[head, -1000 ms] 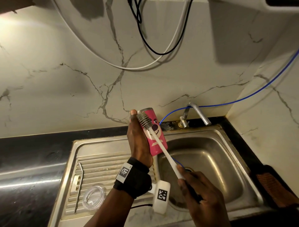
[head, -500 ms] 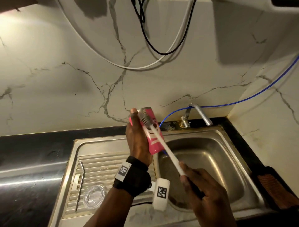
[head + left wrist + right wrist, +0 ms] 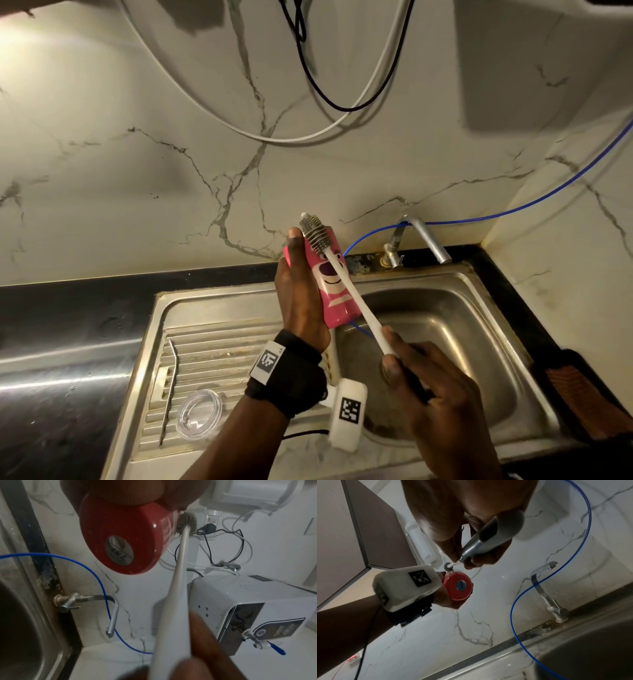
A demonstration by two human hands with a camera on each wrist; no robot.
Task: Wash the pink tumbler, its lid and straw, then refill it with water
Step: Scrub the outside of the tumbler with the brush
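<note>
My left hand [image 3: 301, 291] grips the pink tumbler [image 3: 334, 287] with a bear face, held tilted above the sink's divider; its base [image 3: 120, 545] [image 3: 459, 586] shows in both wrist views. My right hand [image 3: 435, 401] holds the white handle of a bottle brush [image 3: 349, 284] [image 3: 173, 601]. The grey bristle head [image 3: 315, 234] [image 3: 186, 522] [image 3: 447, 566] lies against the tumbler's outer side near its upper end. The clear lid [image 3: 198, 414] and the bent metal straw [image 3: 169, 387] lie on the draining board.
The steel sink basin [image 3: 479, 342] is below my right hand, with a tap [image 3: 424, 240] at its back edge and a blue hose [image 3: 513, 212] running into it. A white appliance [image 3: 248, 608] hangs on the wall. Black counter [image 3: 68, 325] at left.
The brush head has slid up along the tumbler's outer side toward its upper end. My left hand still holds the tumbler in about the same place.
</note>
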